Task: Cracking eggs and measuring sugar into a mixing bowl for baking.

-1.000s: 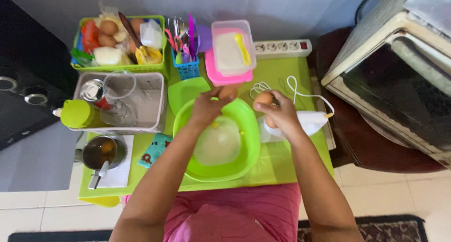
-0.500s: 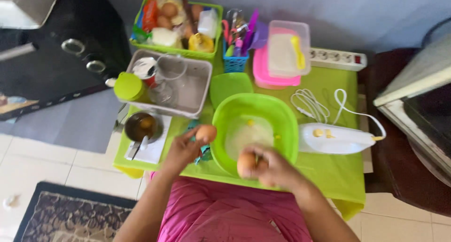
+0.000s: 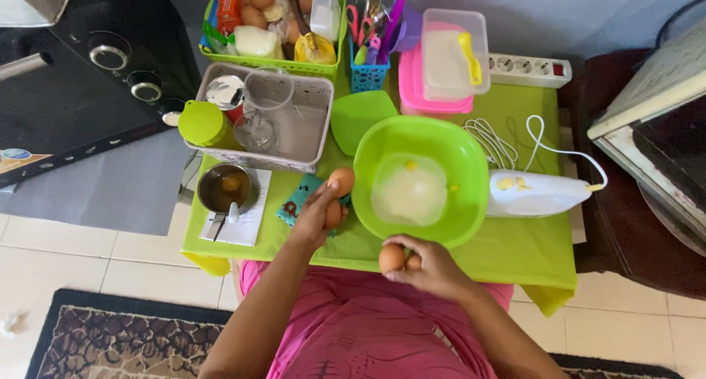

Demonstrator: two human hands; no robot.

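Spanning the middle of the view, a table (image 3: 529,247) covered in lime green is shown from above, with a dark stove (image 3: 73,92) to the left and an oven (image 3: 662,107) to the right. A large green bowl (image 3: 448,140) is set near the front edge of the table; pale liquid with a spot of yolk is seen inside it. A grey perforated basket (image 3: 312,122) with a glass and a green-lidded jar is placed at the left rear, and a green basket (image 3: 323,64) of eggs and packets lies behind it. A white hand mixer (image 3: 540,194) is laid just right of the bowl, its cord looped behind. A pink box topped by a clear lidded container (image 3: 450,59) is stacked behind the bowl, beside a white power strip (image 3: 533,70). A small metal cup (image 3: 224,188) is stood on a paper at the front left.

The left hand (image 3: 316,213) is held just left of the bowl, fingers curled around two brown egg pieces (image 3: 340,182), one raised at the fingertips, one lower against the palm. The right hand (image 3: 430,265) is closed over a brown egg (image 3: 391,258) at the near rim of the bowl, over the front edge of the table; whether that egg is whole cannot be told.
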